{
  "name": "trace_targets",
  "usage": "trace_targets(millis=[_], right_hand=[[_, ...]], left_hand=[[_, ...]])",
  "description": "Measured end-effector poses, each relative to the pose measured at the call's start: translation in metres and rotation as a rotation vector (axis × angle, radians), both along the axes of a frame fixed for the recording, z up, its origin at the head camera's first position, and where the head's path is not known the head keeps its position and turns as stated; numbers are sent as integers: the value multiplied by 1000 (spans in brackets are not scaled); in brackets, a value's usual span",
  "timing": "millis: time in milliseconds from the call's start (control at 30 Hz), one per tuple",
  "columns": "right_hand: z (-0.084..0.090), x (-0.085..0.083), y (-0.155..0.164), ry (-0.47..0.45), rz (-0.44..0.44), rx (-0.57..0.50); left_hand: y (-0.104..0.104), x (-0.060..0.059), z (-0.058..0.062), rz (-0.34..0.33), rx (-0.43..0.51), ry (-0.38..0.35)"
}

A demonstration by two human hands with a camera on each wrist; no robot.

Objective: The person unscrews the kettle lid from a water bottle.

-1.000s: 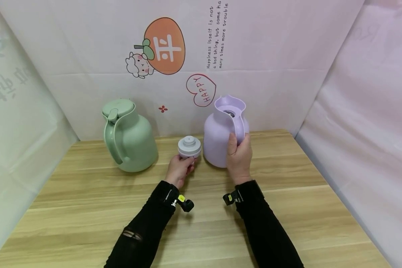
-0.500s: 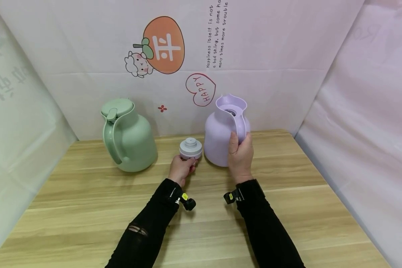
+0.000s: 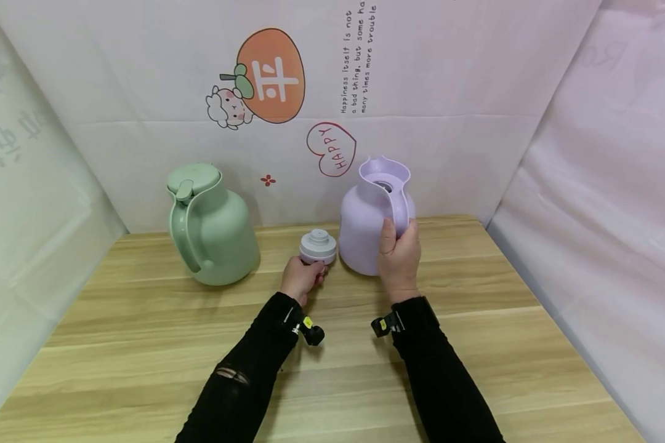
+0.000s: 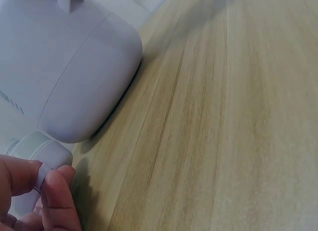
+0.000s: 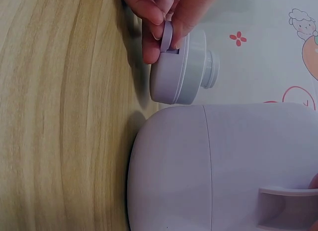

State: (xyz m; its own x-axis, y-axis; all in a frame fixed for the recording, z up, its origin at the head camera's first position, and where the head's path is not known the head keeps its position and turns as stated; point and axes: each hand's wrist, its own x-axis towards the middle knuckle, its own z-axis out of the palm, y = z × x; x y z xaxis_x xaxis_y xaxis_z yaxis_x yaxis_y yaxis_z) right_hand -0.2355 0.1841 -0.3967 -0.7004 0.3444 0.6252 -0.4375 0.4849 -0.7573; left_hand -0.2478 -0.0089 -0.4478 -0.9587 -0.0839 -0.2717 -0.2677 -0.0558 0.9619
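My left hand (image 3: pixel 301 277) pinches the small tab (image 5: pixel 167 36) of a purple jug lid (image 3: pixel 318 247) between thumb and fingers. The lid is turned over, with its pale grey stopper side (image 5: pixel 197 67) facing up. Close to its right stands a purple thermos jug (image 3: pixel 360 231), upright, its mouth uncovered. My right hand (image 3: pixel 399 258) grips that jug's handle (image 3: pixel 400 209), thumb on the near side. In the left wrist view, the thumb and fingers (image 4: pixel 58 198) hide part of the lid. Whether the lid's underside touches the table I cannot tell.
A green thermos jug (image 3: pixel 221 237) with its lid on stands at the back left, handle toward me. Behind the wooden table (image 3: pixel 332 381) hangs a printed white cloth (image 3: pixel 449 74). More cloth (image 3: pixel 604 203) hangs along both sides.
My left hand has shifted slightly to the right with the lid, nearer to me at first. The purple jug has moved a very little to the right with my right hand.
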Motion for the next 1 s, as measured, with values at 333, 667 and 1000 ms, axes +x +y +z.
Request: trace_targets(millis=[333, 667, 1000], right_hand=[[-2, 1, 1, -7, -32, 2], [-2, 0, 0, 4, -22, 2], [-2, -1, -1, 2, -29, 0]], left_hand=[[4, -4, -5, 0, -90, -3], [3, -4, -9, 21, -216, 57], [3, -4, -11, 27, -427, 88]])
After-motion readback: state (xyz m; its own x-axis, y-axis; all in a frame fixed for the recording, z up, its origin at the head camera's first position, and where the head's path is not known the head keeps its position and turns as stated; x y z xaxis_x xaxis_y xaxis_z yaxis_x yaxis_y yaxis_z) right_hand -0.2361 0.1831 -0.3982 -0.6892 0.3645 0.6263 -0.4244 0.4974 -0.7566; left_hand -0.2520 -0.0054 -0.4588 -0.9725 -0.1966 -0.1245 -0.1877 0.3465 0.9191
